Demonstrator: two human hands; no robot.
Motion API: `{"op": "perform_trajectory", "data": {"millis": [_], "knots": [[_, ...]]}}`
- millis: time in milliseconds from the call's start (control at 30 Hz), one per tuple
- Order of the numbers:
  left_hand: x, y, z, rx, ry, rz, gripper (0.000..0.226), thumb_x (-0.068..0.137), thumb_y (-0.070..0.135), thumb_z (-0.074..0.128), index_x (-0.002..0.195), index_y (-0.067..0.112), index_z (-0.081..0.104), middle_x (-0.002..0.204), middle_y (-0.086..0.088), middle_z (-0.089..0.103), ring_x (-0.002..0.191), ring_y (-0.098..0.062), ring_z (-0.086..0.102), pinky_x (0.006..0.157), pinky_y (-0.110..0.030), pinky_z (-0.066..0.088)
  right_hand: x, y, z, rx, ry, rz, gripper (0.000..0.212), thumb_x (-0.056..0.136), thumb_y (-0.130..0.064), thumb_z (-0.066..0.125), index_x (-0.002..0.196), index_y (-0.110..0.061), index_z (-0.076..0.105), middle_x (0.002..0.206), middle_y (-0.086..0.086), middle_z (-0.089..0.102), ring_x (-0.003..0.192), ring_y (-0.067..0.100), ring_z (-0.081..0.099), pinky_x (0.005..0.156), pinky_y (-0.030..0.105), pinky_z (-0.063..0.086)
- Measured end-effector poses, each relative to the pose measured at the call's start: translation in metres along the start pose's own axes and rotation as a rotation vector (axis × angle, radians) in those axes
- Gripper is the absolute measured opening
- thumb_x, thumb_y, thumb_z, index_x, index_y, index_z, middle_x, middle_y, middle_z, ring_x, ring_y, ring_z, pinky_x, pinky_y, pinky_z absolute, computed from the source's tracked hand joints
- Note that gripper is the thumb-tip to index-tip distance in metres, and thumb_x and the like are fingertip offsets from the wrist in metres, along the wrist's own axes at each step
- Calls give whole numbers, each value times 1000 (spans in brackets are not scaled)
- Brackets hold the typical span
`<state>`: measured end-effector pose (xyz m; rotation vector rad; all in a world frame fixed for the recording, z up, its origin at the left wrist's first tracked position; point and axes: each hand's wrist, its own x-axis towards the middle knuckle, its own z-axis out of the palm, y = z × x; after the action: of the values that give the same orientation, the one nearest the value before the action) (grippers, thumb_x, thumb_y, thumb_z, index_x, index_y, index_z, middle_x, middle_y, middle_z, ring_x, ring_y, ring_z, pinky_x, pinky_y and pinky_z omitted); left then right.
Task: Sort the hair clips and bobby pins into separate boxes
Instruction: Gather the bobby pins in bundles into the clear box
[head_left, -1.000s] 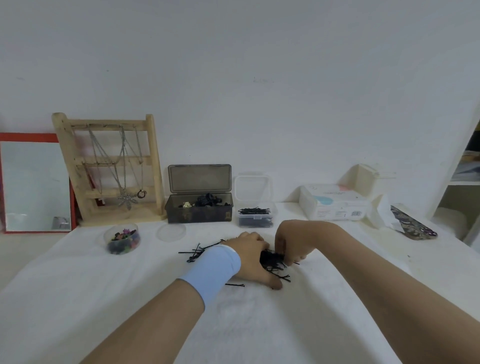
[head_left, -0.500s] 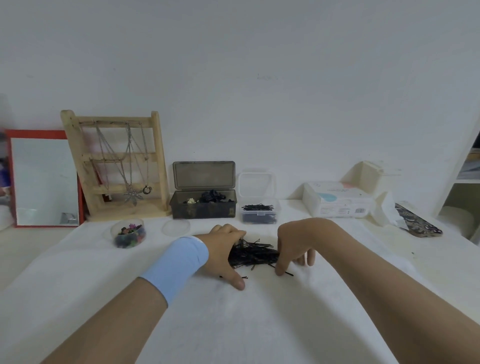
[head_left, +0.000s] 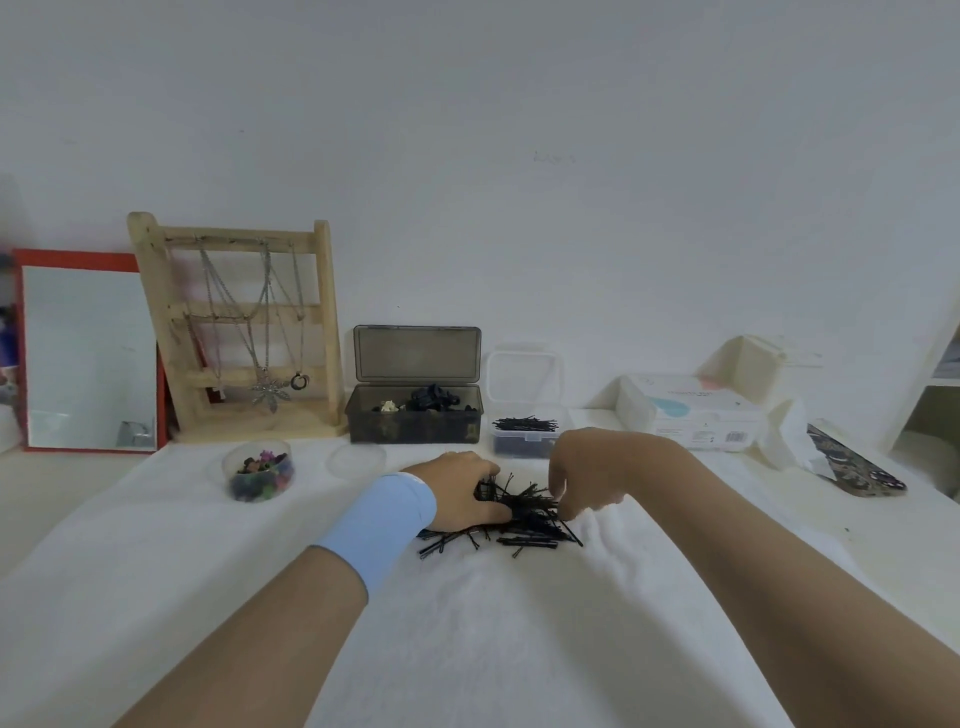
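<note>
Pins (head_left: 519, 519): a loose black pile lying on the white cloth (head_left: 467, 623) at mid-bench (head_left: 52, 480), with several strays fanned out along its near edge. Left hand (head_left: 460, 491), with a pale blue wristband (head_left: 384, 525) behind it, is at the pile's left side, its thumb and fingers curled round that part of the pile and gripping it. Right hand (head_left: 584, 470) is at the pile's right side, fingers bent downward with the tips among the outermost pins; whether they pinch one cannot be told. Just behind the right hand stands the clear box (head_left: 524, 441), lid up, with a layer of the same black pins inside. To its left, close beside it, is the dark box (head_left: 413, 423), lid up against the wall, holding dark clips (head_left: 434, 400) and one pale item. Further left on the cloth are a round lid (head_left: 356, 460) lying flat and a round tub (head_left: 258, 470) of small coloured clips. Along the wall: a wooden stand (head_left: 236, 332) hung with chains, and a red-framed mirror (head_left: 88, 358) at the far left. At the right are a white pack (head_left: 691, 410) and a patterned phone (head_left: 854, 465).
</note>
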<state>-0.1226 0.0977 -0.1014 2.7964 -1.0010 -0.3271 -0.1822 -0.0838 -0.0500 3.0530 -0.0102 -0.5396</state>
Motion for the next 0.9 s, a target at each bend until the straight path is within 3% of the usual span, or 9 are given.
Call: {"op": "perform_trajectory", "data": {"millis": [100,167,233,333,433,500,667,800,900], "knots": [[2,-3,-2,-15,-30,4,81,81,73,55,148,32,39,152,11,34,142,-14,26,115,-44,29,1,-1,0,6,71,-40,56,79,-34,61,130,-11,59,133,6,59,120,27,58,97,40,52],[2,-4,-3,6,-67,23,92,65,79,65,144,37,42,141,15,37,135,-12,30,112,-42,35,1,-10,2,39,22,-115,75,78,-43,71,144,-18,45,141,0,46,129,24,48,100,37,46],[1,-3,-3,18,-67,52,93,56,77,72,137,39,49,128,16,42,121,-11,40,104,-37,42,4,-18,8,-16,-16,-173,85,67,-54,81,139,-24,47,132,-2,46,122,23,50,97,38,48],[2,-4,-2,-46,4,88,75,64,62,79,130,33,57,120,14,50,108,-11,50,96,-31,47,12,-19,12,37,4,-211,67,66,-50,85,124,-26,61,114,-4,61,101,21,60,83,33,52],[2,-9,0,-99,60,95,67,72,53,78,132,30,59,124,13,54,112,-11,53,100,-32,47,14,-16,8,7,47,-205,49,74,-47,79,115,-22,70,108,0,69,99,22,63,84,36,54],[3,-13,2,-135,93,84,67,72,52,79,131,29,59,124,13,55,113,-11,55,99,-31,47,14,-16,9,7,50,-221,54,74,-49,79,117,-19,68,111,1,66,101,23,61,84,36,54],[1,-16,5,-184,94,61,74,67,57,79,132,30,56,127,14,53,107,-7,52,99,-27,45,20,-28,12,-85,70,-225,33,81,-37,75,106,-15,72,81,1,61,80,22,56,52,23,36],[-2,-19,5,-197,91,62,74,67,57,80,132,31,56,126,14,53,114,-9,53,102,-28,44,25,-30,16,-175,105,-204,23,87,-26,69,105,-12,74,92,8,67,89,27,62,51,23,35],[-2,-23,6,-215,110,64,69,67,56,80,129,31,60,120,15,55,110,-9,54,99,-25,44,25,-29,20,-127,98,-187,22,90,-24,65,106,-10,68,85,6,63,73,21,58,51,26,37]]}}
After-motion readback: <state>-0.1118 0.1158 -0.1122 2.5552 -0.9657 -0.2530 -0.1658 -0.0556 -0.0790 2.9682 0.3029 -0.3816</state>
